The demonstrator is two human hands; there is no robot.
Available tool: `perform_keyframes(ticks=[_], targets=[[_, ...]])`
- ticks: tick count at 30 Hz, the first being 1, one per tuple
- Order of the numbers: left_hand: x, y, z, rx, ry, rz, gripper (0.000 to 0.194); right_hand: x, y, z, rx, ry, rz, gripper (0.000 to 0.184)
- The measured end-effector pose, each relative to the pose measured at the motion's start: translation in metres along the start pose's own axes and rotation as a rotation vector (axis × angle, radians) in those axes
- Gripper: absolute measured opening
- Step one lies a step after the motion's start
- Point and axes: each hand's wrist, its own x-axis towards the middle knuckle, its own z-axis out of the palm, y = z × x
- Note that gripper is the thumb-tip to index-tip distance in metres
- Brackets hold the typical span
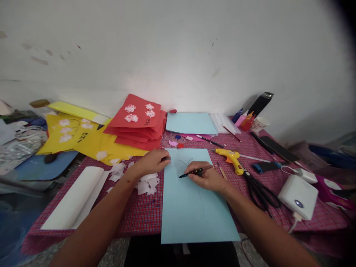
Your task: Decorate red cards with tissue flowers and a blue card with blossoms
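My right hand [204,177] is closed round a black pen with small coloured dots [198,171]. The pen's dark tip points left, at the surface of a light blue sheet of paper [191,211]. Thin dark curved lines show on the sheet above the tip, and a faint long line runs down its middle. At the sheet's upper left edge rests my left hand [155,161], its fingers curled in. Something small and dark shows at its fingertips, too unclear to name. White paper scraps [148,184] lie beside the left forearm.
Red sheets with blossoms [136,122] and yellow sheets [83,139] are piled at the left. More blue paper [191,123] lies at the back. A yellow glue gun [232,158], black scissors [260,191] and a white charger box [299,198] sit at the right.
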Motion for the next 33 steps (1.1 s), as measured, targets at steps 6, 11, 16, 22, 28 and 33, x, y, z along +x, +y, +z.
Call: perform_keyframes(ticks=[6,11,16,22,28,33], targets=[[0.000,-0.001,0.001,0.000,0.000,0.003,0.016,0.001,0.007,-0.001,-0.103,0.182,0.109,0.014],[0.000,-0.003,0.002,0.005,0.006,0.009,0.017,0.000,0.009,-0.009,-0.169,0.250,0.193,0.013],[0.000,-0.003,0.001,0.001,0.001,0.010,0.016,-0.008,-0.002,-0.022,-0.030,0.403,0.202,0.009],[0.000,-0.001,0.000,0.002,0.005,0.013,0.017,-0.045,-0.005,-0.022,-0.081,0.406,0.219,0.009],[0.000,-0.008,0.005,0.007,0.008,0.017,0.017,-0.073,0.004,-0.006,-0.183,0.391,0.135,0.011],[0.000,-0.009,0.006,0.006,0.012,0.018,0.017,-0.066,0.001,-0.005,-0.217,0.371,0.146,0.010]])
